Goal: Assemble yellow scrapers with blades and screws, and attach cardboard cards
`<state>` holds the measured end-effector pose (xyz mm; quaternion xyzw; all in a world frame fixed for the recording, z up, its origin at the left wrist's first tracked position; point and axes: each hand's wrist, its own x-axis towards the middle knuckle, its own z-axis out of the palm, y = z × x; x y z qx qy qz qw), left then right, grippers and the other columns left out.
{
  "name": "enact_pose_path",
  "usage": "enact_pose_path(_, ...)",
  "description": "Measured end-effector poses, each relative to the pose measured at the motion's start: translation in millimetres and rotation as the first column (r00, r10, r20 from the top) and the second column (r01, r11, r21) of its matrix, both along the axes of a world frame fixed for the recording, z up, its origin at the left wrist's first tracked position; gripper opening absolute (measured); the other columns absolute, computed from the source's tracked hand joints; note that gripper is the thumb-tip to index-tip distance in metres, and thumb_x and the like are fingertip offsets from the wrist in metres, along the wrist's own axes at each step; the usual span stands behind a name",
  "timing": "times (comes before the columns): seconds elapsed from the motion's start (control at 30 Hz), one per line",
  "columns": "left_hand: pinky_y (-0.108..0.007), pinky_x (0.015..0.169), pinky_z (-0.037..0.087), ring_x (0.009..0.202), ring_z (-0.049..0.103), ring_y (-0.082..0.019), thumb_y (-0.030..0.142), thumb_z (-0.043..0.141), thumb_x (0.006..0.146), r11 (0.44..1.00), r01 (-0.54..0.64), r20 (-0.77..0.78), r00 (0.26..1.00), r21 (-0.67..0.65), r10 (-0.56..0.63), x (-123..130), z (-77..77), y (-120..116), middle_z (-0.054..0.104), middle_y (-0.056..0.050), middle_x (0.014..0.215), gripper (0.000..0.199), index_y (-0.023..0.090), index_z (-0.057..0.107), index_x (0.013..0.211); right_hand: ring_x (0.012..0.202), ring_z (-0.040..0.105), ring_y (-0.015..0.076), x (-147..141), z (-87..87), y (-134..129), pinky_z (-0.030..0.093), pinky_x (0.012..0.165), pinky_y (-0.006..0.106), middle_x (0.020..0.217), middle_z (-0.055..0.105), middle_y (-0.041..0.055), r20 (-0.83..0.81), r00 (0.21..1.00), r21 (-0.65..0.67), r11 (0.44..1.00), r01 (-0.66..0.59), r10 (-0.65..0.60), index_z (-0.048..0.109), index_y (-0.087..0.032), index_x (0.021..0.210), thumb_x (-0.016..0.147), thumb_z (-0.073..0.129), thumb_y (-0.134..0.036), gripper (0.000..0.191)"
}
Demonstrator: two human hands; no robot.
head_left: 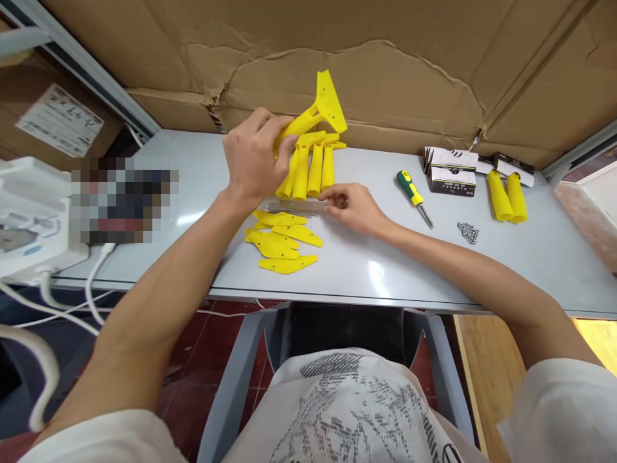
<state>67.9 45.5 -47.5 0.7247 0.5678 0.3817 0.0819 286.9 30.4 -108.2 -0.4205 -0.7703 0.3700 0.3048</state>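
Observation:
My left hand (pixel 258 154) is wrapped round the handle of a yellow scraper (pixel 330 103), its wide head raised to the upper right. Below it, several more yellow scraper handles (pixel 315 170) lie side by side on the table. My right hand (pixel 359 209) is at the right end of a thin clear strip or pack of blades (pixel 294 207), thumb and index finger close together. What those fingertips hold, if anything, is too small to make out. Several flat yellow cover plates (pixel 288 263) lie in a loose pile nearer the table's front edge.
To the right are a green and yellow screwdriver (pixel 411 190), a pile of small screws (pixel 468 233), printed cards (pixel 450 172) and two yellow scrapers (pixel 501 196) with dark heads or cards. Cardboard (pixel 385 83) walls the back. A white device with cables (pixel 43 225) stands left.

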Motion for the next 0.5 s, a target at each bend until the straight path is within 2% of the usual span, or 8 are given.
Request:
enact_pose_path(0.07, -0.048, 0.123, 0.033, 0.138, 0.051, -0.031, 0.075, 0.046, 0.102, 0.999, -0.014, -0.048, 0.999, 0.029, 0.015, 0.1, -0.8, 0.0, 0.065, 0.007, 0.15, 0.06, 0.035, 0.064, 0.144, 0.084, 0.067, 0.0187, 16.9, 7.5, -4.2, 0.052, 0.079, 0.037, 0.092, 0.077, 0.0016, -0.159, 0.987, -0.065, 0.998, 0.003, -0.013, 0.077, -0.023, 0.094, 0.085, 0.075, -0.028, 0.011)
enact_pose_path(0.17, -0.045, 0.12, 0.039, 0.133, 0.054, -0.028, 0.072, 0.046, 0.104, 0.999, -0.012, -0.09, 0.996, 0.044, 0.016, 0.2, -5.7, 3.6, 0.07, 0.007, 0.14, 0.055, 0.037, 0.064, 0.143, 0.084, 0.068, 0.0183, 59.5, 26.4, -16.0, 0.052, 0.07, 0.034, 0.094, 0.077, 0.0029, -0.331, 0.944, -0.115, 0.993, -0.034, -0.006, 0.078, -0.023, 0.093, 0.085, 0.083, -0.038, 0.018)
enact_pose_path(0.27, -0.039, 0.111, 0.046, 0.123, 0.058, -0.022, 0.073, 0.044, 0.106, 0.985, 0.09, -0.15, 0.986, 0.146, -0.068, 2.2, -16.3, 10.9, 0.075, 0.004, 0.125, 0.055, 0.034, 0.064, 0.14, 0.066, 0.062, 0.0144, 107.8, 43.3, -24.5, 0.042, 0.05, 0.028, 0.085, 0.074, 0.0026, -0.464, 0.884, -0.176, 0.984, -0.025, -0.06, 0.075, -0.023, 0.09, 0.081, 0.09, -0.042, 0.026)
enact_pose_path(0.33, -0.037, 0.099, 0.051, 0.112, 0.061, -0.02, 0.07, 0.041, 0.11, 0.942, 0.219, -0.275, 0.95, 0.254, -0.147, 7.3, -24.5, 13.7, 0.076, 0.0, 0.121, 0.056, 0.028, 0.067, 0.136, 0.055, 0.057, 0.0111, 132.0, 49.0, -26.2, 0.034, 0.042, 0.025, 0.082, 0.074, 0.0019, -0.557, 0.813, -0.209, 0.976, 0.06, -0.169, 0.07, -0.023, 0.087, 0.08, 0.092, -0.044, 0.032)
enact_pose_path(0.4, -0.036, 0.086, 0.052, 0.105, 0.065, -0.02, 0.062, 0.039, 0.114, 0.874, 0.354, -0.43, 0.882, 0.333, -0.194, 16.1, -31.2, 11.3, 0.077, -0.003, 0.118, 0.052, 0.024, 0.07, 0.131, 0.049, 0.052, 0.0085, 145.8, 50.2, -26.2, 0.028, 0.037, 0.022, 0.077, 0.072, 0.0003, -0.603, 0.752, -0.226, 0.961, 0.159, -0.267, 0.067, -0.023, 0.089, 0.08, 0.093, -0.046, 0.036)
enact_pose_path(0.5, -0.034, 0.073, 0.05, 0.098, 0.072, -0.022, 0.047, 0.043, 0.116, 0.764, 0.505, -0.586, 0.782, 0.401, -0.21, 32.0, -36.2, -1.3, 0.078, -0.006, 0.108, 0.041, 0.021, 0.073, 0.124, 0.047, 0.053, 0.0077, 150.2, 47.9, -26.7, 0.033, 0.037, 0.022, 0.071, 0.069, -0.0016, -0.592, 0.744, -0.213, 0.95, 0.227, -0.31, 0.068, -0.023, 0.092, 0.079, 0.095, -0.049, 0.04)
